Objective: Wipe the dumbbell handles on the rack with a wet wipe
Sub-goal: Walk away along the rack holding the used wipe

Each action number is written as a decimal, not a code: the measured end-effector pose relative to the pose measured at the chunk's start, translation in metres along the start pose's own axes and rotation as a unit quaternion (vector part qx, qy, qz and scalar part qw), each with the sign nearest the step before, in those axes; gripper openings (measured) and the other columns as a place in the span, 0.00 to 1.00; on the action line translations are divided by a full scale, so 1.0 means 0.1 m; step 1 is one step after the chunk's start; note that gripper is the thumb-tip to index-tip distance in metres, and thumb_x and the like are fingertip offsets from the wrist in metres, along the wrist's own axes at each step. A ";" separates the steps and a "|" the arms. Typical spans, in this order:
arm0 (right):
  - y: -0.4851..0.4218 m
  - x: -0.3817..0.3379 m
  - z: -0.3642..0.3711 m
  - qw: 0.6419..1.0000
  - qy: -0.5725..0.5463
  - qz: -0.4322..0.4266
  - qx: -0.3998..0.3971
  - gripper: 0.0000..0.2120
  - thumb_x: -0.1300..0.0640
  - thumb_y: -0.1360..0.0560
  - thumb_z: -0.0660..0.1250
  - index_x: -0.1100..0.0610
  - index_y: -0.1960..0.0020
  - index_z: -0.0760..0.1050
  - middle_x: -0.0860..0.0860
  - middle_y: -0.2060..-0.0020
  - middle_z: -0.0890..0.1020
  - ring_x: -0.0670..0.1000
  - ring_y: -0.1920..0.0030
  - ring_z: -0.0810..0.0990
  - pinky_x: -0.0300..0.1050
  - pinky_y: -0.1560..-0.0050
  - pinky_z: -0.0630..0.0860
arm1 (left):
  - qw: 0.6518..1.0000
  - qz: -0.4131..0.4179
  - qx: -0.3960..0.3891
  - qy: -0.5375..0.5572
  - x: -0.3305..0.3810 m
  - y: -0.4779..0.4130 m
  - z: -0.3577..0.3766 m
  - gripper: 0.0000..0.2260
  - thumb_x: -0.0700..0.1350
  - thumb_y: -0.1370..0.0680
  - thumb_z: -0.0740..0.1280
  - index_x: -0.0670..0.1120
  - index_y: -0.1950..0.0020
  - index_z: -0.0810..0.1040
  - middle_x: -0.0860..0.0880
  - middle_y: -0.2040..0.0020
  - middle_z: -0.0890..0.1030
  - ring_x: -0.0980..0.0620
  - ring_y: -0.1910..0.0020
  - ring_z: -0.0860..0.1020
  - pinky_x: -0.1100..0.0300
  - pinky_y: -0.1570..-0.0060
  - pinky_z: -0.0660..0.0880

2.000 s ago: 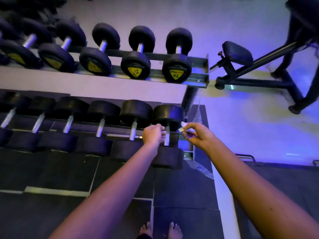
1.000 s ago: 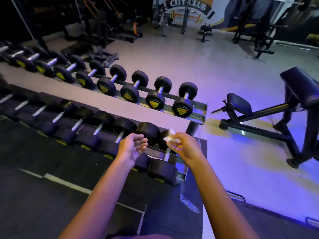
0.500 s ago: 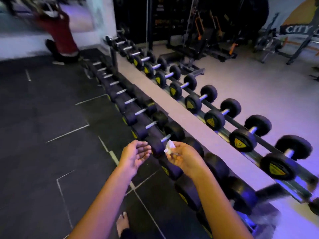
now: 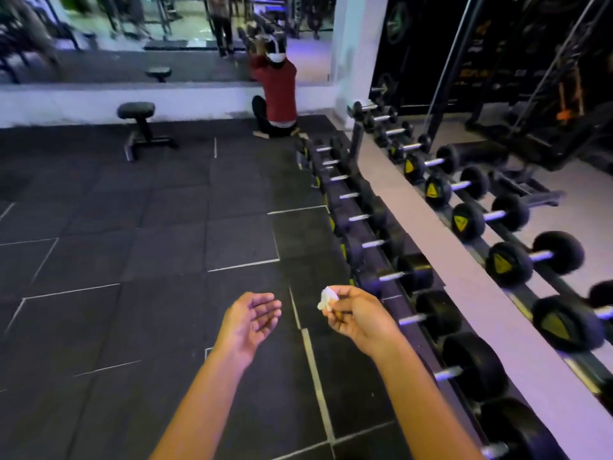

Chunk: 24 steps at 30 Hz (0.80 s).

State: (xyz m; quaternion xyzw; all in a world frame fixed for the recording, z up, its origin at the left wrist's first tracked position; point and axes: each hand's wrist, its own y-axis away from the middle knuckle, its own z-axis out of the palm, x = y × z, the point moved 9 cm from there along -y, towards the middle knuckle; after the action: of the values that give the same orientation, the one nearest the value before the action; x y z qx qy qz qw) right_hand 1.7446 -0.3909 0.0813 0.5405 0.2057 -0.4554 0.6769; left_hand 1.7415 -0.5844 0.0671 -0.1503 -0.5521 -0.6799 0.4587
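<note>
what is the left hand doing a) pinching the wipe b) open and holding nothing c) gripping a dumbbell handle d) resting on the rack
B: the left hand hangs over the floor with its fingers relaxed and nothing in it, while the wipe is pinched in the right hand.

Low rack [image 4: 403,307]: one row of black dumbbells [image 4: 431,315], handles crosswise; dark tiled floor [image 4: 166,247] bears padded stool [image 4: 136,111], far-left.
</note>
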 end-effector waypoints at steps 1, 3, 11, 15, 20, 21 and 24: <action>-0.17 -0.07 0.07 1.000 -0.002 0.006 -0.003 0.14 0.75 0.25 0.56 0.61 0.49 0.76 0.60 0.60 0.81 0.52 0.63 0.78 0.39 0.63 0.76 | 1.000 0.000 0.009 0.005 0.08 -0.13 0.01 0.12 0.42 0.21 0.57 0.38 0.54 0.78 0.41 0.58 0.82 0.47 0.59 0.79 0.58 0.57 0.74; -0.51 -0.21 0.18 1.000 -0.005 0.018 -0.012 0.14 0.75 0.25 0.56 0.63 0.49 0.76 0.60 0.60 0.82 0.53 0.63 0.79 0.40 0.62 0.77 | 1.000 -0.002 0.023 0.011 0.23 -0.41 0.08 0.13 0.42 0.21 0.56 0.39 0.54 0.78 0.41 0.57 0.82 0.47 0.58 0.78 0.58 0.56 0.73; -2.15 -1.07 0.42 0.996 0.031 0.015 -0.085 0.19 0.79 0.30 0.57 0.64 0.48 0.78 0.59 0.58 0.82 0.53 0.58 0.81 0.40 0.58 0.79 | 0.998 0.012 0.059 0.015 0.95 -1.89 0.74 0.12 0.42 0.21 0.56 0.39 0.52 0.78 0.41 0.55 0.82 0.46 0.57 0.79 0.57 0.54 0.74; -2.96 -1.73 0.58 0.990 0.049 0.026 -0.133 0.14 0.76 0.28 0.62 0.64 0.49 0.80 0.60 0.61 0.84 0.52 0.62 0.80 0.40 0.60 0.80 | 0.996 0.024 0.075 0.030 1.46 -2.57 1.19 0.12 0.42 0.21 0.57 0.39 0.52 0.78 0.42 0.55 0.82 0.47 0.57 0.79 0.57 0.55 0.75; -3.97 -2.48 0.91 0.984 0.084 0.027 -0.157 0.12 0.73 0.27 0.64 0.66 0.46 0.78 0.57 0.67 0.83 0.50 0.68 0.79 0.40 0.65 0.78 | 0.993 0.042 0.094 0.050 2.10 -3.35 1.61 0.12 0.43 0.20 0.57 0.40 0.52 0.79 0.42 0.55 0.83 0.46 0.57 0.80 0.57 0.56 0.75; -4.15 -2.57 0.98 0.982 0.089 0.032 -0.163 0.12 0.73 0.27 0.64 0.66 0.45 0.78 0.57 0.68 0.82 0.50 0.69 0.79 0.41 0.65 0.77 | 0.993 0.043 0.099 0.053 2.20 -3.50 1.66 0.12 0.43 0.20 0.57 0.40 0.51 0.79 0.42 0.55 0.83 0.46 0.56 0.80 0.56 0.56 0.75; -4.77 -2.81 1.18 0.977 0.116 0.046 -0.174 0.09 0.70 0.27 0.66 0.65 0.47 0.79 0.59 0.64 0.84 0.53 0.64 0.80 0.43 0.61 0.77 | 0.991 0.050 0.109 0.062 2.53 -4.02 1.80 0.13 0.44 0.19 0.57 0.39 0.50 0.79 0.41 0.53 0.83 0.45 0.54 0.80 0.55 0.54 0.76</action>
State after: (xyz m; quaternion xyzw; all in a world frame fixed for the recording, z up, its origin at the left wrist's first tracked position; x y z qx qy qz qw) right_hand 1.1789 -0.3888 0.0775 0.4727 0.3337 -0.3153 0.7522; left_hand 1.2339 -0.5525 0.0629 -0.0843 -0.5855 -0.5997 0.5390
